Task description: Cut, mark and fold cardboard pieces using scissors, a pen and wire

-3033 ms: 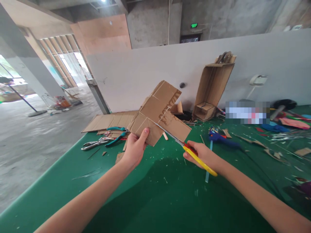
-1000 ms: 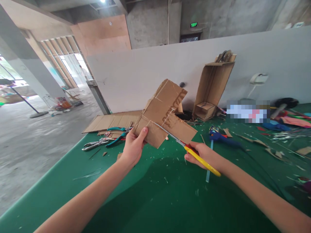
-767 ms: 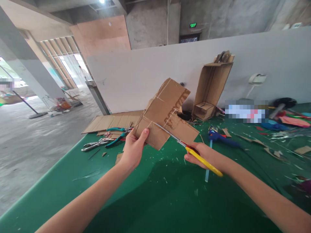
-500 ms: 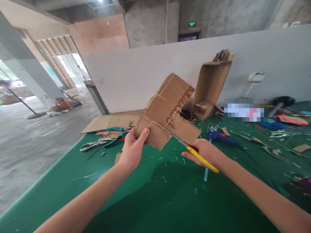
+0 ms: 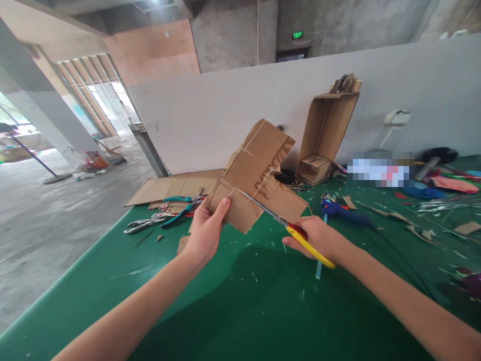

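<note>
Two hands: the left hand (image 5: 206, 230) pinches the card (image 5: 255, 165), thumb pressed on its front face, other fingers hidden behind; the right hand (image 5: 319, 233) has its fingers closed around the handles of the scissors (image 5: 311, 245).
Card: is held in the air above the worktop (image 5: 233, 306), between its left edge and the glue gun (image 5: 345, 212).
Scissors: the blades enter below the right flap (image 5: 289, 199), their point near a pale line; how deep they cut, I cannot tell.
Done, I judge: a notch above the flap is already open, and the corner below it is also gone.
Left, I judge: the flap is joined to the card, so the cut at the blades seems not complete.
Pliers (image 5: 177, 218): lie near the worktop's far left corner.
Box (image 5: 328, 135): stands at the far edge.
Against three seconds ago: the card has shifted a little to the right, its flap end nearer to the right hand; the blade point meets about the same line, so the cut looks no longer.
</note>
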Demonstrator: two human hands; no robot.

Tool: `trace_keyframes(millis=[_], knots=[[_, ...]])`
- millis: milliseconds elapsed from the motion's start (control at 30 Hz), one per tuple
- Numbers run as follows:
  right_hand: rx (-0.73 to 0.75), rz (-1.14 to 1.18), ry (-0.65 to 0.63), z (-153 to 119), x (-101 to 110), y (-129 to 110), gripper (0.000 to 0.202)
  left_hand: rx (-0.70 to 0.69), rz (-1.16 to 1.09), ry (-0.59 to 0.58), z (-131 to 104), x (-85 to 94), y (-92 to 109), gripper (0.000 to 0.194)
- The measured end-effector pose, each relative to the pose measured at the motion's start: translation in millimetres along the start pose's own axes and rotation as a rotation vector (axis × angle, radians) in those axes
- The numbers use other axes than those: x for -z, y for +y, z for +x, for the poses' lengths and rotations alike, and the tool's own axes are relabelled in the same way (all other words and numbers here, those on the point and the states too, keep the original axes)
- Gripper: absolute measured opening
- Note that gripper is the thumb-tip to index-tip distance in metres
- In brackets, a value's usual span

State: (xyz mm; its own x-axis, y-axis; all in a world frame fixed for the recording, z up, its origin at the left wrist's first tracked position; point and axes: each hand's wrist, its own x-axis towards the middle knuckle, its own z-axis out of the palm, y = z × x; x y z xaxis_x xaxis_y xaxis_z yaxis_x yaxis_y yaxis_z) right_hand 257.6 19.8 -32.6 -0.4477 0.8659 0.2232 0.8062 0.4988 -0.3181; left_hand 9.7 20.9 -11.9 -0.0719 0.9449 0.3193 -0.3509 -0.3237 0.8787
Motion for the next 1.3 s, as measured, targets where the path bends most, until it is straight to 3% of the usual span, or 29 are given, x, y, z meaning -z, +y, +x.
trace_keyframes(millis=[333, 967, 1300], knots=[[0.025, 0.161, -0.068, -1.0, 2.7, -2.2, 0.033, 0.014, 0.003, 0.03, 3.0, 3.5, 0.7, 0.034], [0.041, 0.043, -0.158, -1.8, 13.4, -14.2, 0.041, -0.12, 0.192, 0.043, -0.4, 0.8, 4.5, 0.038], [0.053, -0.056, -0.176, -3.9, 8.8, -16.8, 0.046, -0.12, 0.176, -0.019, -2.1, 0.7, 3.9, 0.042]])
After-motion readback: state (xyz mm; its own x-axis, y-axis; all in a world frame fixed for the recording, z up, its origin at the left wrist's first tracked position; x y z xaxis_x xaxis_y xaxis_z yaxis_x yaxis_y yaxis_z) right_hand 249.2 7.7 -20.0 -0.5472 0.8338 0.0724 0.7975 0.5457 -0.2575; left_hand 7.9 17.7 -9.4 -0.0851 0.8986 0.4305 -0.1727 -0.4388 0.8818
